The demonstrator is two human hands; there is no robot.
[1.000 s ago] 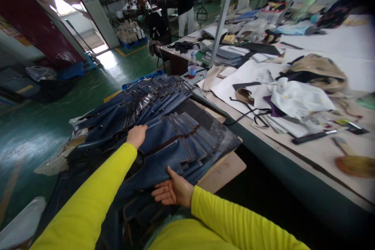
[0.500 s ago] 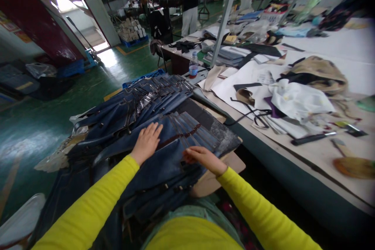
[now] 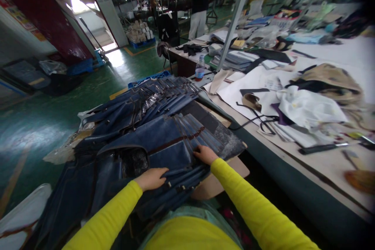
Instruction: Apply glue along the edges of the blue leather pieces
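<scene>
Dark blue fabric panels (image 3: 170, 154) with a brown stripe lie fanned out in overlapping layers before me. My left hand (image 3: 152, 179) is closed at the near edge of these layers, its thumb on top and its lower fingers partly hidden. To its right, my right hand (image 3: 206, 154) pinches the right edge of the upper panel with curled fingertips. Beneath the stack, a dark board (image 3: 231, 144) shows at the right. A second pile of similar blue pieces (image 3: 152, 93), some with shiny parts, lies just beyond.
A long cluttered table (image 3: 288, 156) runs along my right, bearing white cloth (image 3: 310, 105), a tan bag (image 3: 334, 80) and tools. A bottle (image 3: 199, 68) stands beyond the piles. A white stool (image 3: 26, 211) is at lower left. A person (image 3: 199, 4) stands in the background.
My left hand has moved from flat on top of the panels toward me, to their near edge, and closed. My right hand stays at the right edge. The view has shifted slightly.
</scene>
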